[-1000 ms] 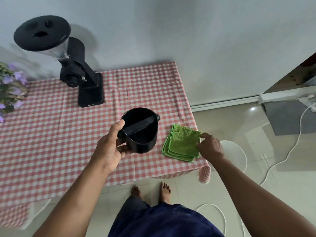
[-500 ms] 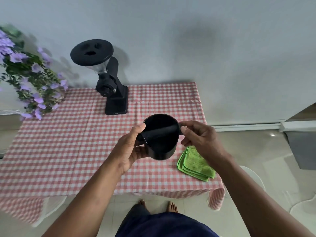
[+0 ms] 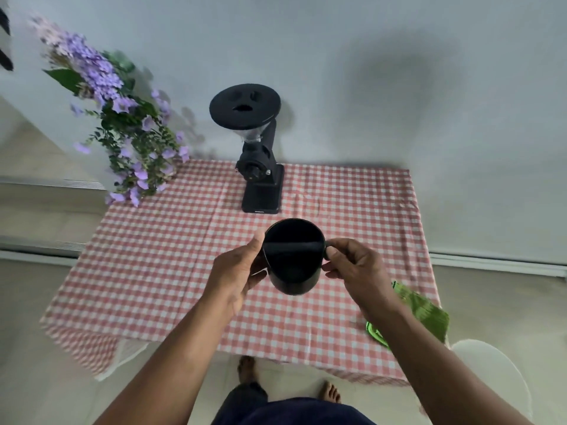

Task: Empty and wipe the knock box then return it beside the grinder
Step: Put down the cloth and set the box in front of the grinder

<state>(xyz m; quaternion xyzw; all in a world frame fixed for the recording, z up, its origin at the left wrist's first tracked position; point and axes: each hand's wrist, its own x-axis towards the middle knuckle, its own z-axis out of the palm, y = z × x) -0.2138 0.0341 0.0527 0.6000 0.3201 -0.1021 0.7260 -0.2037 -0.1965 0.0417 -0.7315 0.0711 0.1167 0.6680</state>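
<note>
The black knock box (image 3: 293,268) with its crossbar is held above the table's middle, its mouth tipped toward me and looking dark inside. My left hand (image 3: 237,271) grips its left wall with the thumb on the rim. At the right end of the crossbar, my right hand (image 3: 356,271) pinches the rim. The black grinder (image 3: 257,154) stands just behind the box at the back of the table. A folded green cloth (image 3: 426,314) lies at the front right corner, partly hidden by my right forearm.
The table wears a red-and-white checked cloth (image 3: 153,265) and stands against a pale wall. Purple flowers (image 3: 122,124) hang over its back left corner. A white rounded object (image 3: 497,378) sits on the floor at the right. My bare feet show below the table's front edge.
My right hand left the green cloth and took hold of the knock box's right side. The box rose a little, and my view swung left and back, showing the flowers.
</note>
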